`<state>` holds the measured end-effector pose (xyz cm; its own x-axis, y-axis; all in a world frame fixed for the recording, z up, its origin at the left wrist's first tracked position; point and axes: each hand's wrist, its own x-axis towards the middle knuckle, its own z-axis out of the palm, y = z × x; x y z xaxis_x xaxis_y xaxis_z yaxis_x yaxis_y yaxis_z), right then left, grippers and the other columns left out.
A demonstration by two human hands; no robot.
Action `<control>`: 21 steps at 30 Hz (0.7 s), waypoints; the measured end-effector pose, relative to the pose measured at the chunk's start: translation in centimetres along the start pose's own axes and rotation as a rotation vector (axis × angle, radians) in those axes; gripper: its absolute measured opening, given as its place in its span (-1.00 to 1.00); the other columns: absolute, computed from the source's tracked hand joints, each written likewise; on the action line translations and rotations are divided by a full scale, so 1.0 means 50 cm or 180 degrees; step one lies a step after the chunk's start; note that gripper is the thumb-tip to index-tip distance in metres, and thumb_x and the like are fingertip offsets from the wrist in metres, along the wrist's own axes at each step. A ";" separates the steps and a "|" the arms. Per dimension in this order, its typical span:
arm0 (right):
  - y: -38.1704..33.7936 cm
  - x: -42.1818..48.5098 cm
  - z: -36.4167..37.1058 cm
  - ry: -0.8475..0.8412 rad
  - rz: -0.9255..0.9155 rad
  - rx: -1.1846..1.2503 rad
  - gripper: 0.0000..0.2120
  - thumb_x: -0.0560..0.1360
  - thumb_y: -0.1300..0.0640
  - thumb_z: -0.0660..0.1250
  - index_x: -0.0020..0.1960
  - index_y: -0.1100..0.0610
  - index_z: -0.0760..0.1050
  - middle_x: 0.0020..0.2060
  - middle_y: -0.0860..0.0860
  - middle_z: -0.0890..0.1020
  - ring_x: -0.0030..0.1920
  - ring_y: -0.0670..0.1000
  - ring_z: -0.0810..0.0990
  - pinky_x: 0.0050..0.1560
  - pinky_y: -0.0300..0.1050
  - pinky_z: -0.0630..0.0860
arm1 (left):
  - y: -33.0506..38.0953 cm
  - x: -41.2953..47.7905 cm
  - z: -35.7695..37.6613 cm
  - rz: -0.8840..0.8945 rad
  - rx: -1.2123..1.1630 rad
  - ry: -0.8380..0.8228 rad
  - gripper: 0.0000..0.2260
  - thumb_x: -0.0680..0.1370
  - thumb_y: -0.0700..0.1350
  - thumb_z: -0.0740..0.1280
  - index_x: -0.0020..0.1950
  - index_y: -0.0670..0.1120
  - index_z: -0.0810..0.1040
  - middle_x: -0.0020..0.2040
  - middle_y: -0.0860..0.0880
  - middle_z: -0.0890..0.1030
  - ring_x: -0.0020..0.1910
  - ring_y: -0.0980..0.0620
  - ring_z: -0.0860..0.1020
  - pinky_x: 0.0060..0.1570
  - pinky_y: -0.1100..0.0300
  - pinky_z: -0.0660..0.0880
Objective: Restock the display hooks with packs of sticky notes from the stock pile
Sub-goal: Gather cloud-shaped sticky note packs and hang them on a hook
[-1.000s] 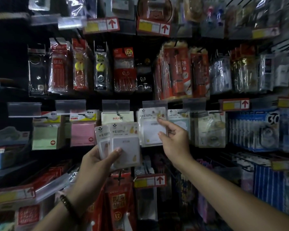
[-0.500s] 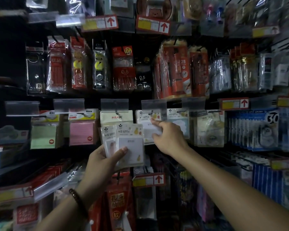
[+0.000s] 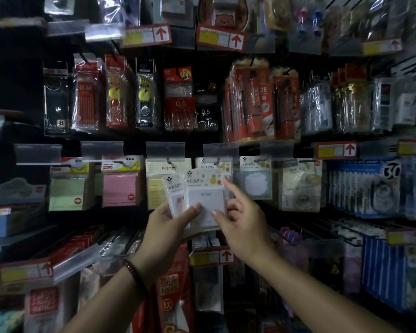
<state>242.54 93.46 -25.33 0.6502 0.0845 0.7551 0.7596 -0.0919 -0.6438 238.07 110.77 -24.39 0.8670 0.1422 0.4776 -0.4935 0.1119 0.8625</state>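
Left hand (image 3: 166, 229) grips fanned packs (image 3: 175, 197), thumb across the front. Right hand (image 3: 246, 227) pinches front pack (image 3: 205, 200) at its edge, index finger raised, just below hooked packs (image 3: 255, 182).

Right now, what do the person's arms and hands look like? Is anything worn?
No sleeves, gloves, rings or watch show. The left hand has a dark beaded bracelet at its wrist; the right hand wears nothing.

Hanging pencil packs (image 3: 250, 99), correction tapes (image 3: 366, 186)
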 end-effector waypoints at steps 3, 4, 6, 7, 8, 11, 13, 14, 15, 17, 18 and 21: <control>0.014 0.001 0.000 0.0113 0.0025 0.0121 -0.23 0.60 0.30 0.47 0.59 -0.33 0.31 0.16 0.00 0.70 0.13 -0.07 0.74 0.09 -0.03 0.74 | -0.002 -0.001 0.008 0.0006 0.0188 -0.0038 -0.74 0.64 -0.23 0.42 0.33 -0.17 0.62 0.19 -0.12 0.76 0.16 -0.12 0.75 0.17 -0.09 0.67; 0.019 0.003 -0.001 0.0152 0.0010 0.0065 -0.21 0.60 0.31 0.46 0.57 -0.38 0.31 0.18 0.01 0.70 0.16 -0.04 0.73 0.10 0.01 0.74 | -0.003 0.000 0.007 0.0001 0.0216 -0.0037 -0.74 0.64 -0.24 0.42 0.33 -0.17 0.63 0.18 -0.12 0.76 0.15 -0.12 0.75 0.16 -0.08 0.67; 0.027 0.009 -0.005 0.0254 0.0008 -0.0069 -0.19 0.61 0.32 0.44 0.55 -0.45 0.30 0.24 0.04 0.68 0.21 0.07 0.71 0.10 0.06 0.73 | -0.002 0.001 0.001 0.0013 0.0224 0.0016 -0.77 0.67 -0.24 0.37 0.33 -0.15 0.61 0.18 -0.11 0.76 0.13 -0.11 0.76 0.09 -0.01 0.69; 0.030 0.016 -0.009 0.0288 -0.0004 -0.0091 -0.19 0.61 0.32 0.42 0.55 -0.45 0.30 0.29 0.06 0.67 0.26 0.12 0.68 0.15 0.07 0.72 | 0.000 0.001 -0.003 0.0072 0.0241 0.0067 -0.78 0.68 -0.24 0.35 0.33 -0.14 0.61 0.17 -0.10 0.77 0.12 -0.09 0.76 0.05 0.04 0.70; 0.033 0.023 -0.012 0.0284 -0.0026 -0.0092 -0.20 0.62 0.34 0.40 0.57 -0.42 0.30 0.36 0.06 0.64 0.33 0.13 0.65 0.23 0.08 0.69 | 0.002 0.001 -0.009 0.0155 0.0273 0.0132 -0.78 0.69 -0.25 0.35 0.33 -0.13 0.60 0.16 -0.08 0.77 0.11 -0.08 0.76 0.02 0.09 0.71; 0.037 0.045 -0.023 0.0187 -0.0203 -0.0153 -0.21 0.65 0.39 0.31 0.60 -0.37 0.28 0.56 -0.08 0.47 0.55 0.04 0.46 0.46 0.18 0.53 | 0.008 -0.002 -0.021 0.0300 0.0321 0.0305 -0.76 0.67 -0.27 0.37 0.32 -0.07 0.61 0.17 -0.03 0.77 0.11 -0.01 0.76 0.04 0.10 0.72; 0.036 0.058 -0.024 0.0205 -0.0296 -0.0190 -0.23 0.67 0.41 0.27 0.63 -0.31 0.28 0.61 -0.17 0.37 0.60 -0.14 0.33 0.55 0.02 0.43 | 0.010 -0.004 -0.027 0.0321 0.0287 0.0375 -0.74 0.66 -0.27 0.38 0.32 -0.05 0.62 0.16 -0.01 0.77 0.12 -0.01 0.76 0.10 0.02 0.72; 0.033 0.062 -0.023 0.0247 -0.0329 -0.0194 -0.25 0.67 0.41 0.26 0.62 -0.29 0.29 0.60 -0.22 0.35 0.59 -0.24 0.29 0.56 -0.13 0.38 | 0.010 -0.004 -0.029 0.0328 0.0276 0.0420 -0.74 0.66 -0.26 0.39 0.32 -0.06 0.63 0.16 -0.01 0.77 0.12 -0.02 0.76 0.13 -0.01 0.71; 0.030 0.066 -0.022 0.0294 -0.0365 -0.0177 -0.26 0.67 0.42 0.26 0.60 -0.29 0.29 0.59 -0.26 0.33 0.57 -0.33 0.26 0.54 -0.28 0.33 | 0.011 -0.004 -0.032 0.0339 0.0266 0.0463 -0.74 0.65 -0.26 0.39 0.32 -0.06 0.63 0.16 -0.01 0.77 0.12 -0.02 0.76 0.16 -0.03 0.70; 0.030 0.076 -0.021 0.0367 -0.0413 -0.0161 -0.26 0.67 0.42 0.27 0.57 -0.31 0.31 0.57 -0.31 0.34 0.54 -0.41 0.23 0.48 -0.43 0.28 | 0.011 -0.003 -0.039 0.0379 0.0308 0.0500 -0.75 0.65 -0.24 0.41 0.32 -0.06 0.63 0.17 -0.02 0.77 0.13 -0.02 0.76 0.17 -0.04 0.69; 0.034 0.083 -0.020 0.0379 -0.0415 -0.0188 -0.28 0.67 0.41 0.27 0.57 -0.31 0.33 0.55 -0.32 0.36 0.54 -0.40 0.25 0.50 -0.39 0.29 | 0.011 -0.003 -0.042 0.0397 0.0342 0.0491 -0.74 0.64 -0.23 0.41 0.32 -0.07 0.63 0.17 -0.02 0.76 0.13 -0.01 0.76 0.15 -0.03 0.70; 0.046 0.099 -0.018 0.0364 -0.0369 -0.0309 -0.35 0.66 0.38 0.29 0.57 -0.22 0.40 0.50 -0.28 0.43 0.52 -0.35 0.32 0.55 -0.20 0.36 | 0.013 -0.002 -0.052 0.0421 0.0387 0.0438 -0.74 0.64 -0.22 0.42 0.33 -0.06 0.63 0.16 -0.01 0.77 0.09 0.00 0.76 0.00 0.12 0.72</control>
<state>247.50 92.77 -22.94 0.5482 -0.0126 0.8363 0.8208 -0.1839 -0.5408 237.48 113.40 -24.32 0.7736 0.2815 0.5677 -0.5829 -0.0349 0.8118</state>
